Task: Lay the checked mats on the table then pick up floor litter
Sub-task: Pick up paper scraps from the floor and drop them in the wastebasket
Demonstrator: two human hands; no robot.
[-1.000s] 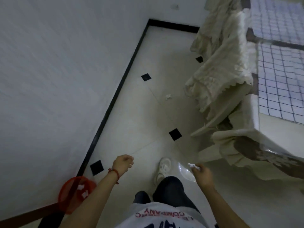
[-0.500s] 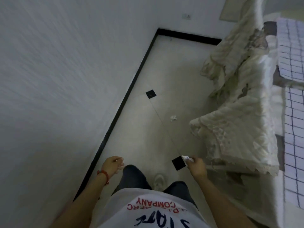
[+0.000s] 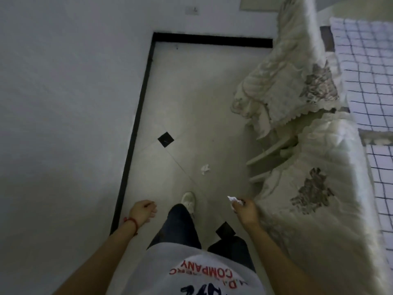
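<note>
A crumpled white scrap of litter point(image 3: 205, 169) lies on the pale tiled floor, ahead of my feet. My right hand point(image 3: 245, 210) is shut on another small white scrap of paper point(image 3: 232, 199) that sticks out of its fingers. My left hand point(image 3: 143, 211), with a red cord at the wrist, hangs loosely curled and holds nothing. Checked mats point(image 3: 370, 77) lie on the table at the right edge of the view.
A white wall with a black skirting strip point(image 3: 136, 116) runs along the left. Chairs draped in cream lace covers point(image 3: 297, 86) stand along the right beside the table. My white shoe point(image 3: 188, 200) steps forward. Black diamond tiles point(image 3: 165, 139) dot the floor.
I have walked forward along the wall; the floor scrap is now nearer my feet. The red bin at the left has left the view. My right hand still holds its paper scrap.
</note>
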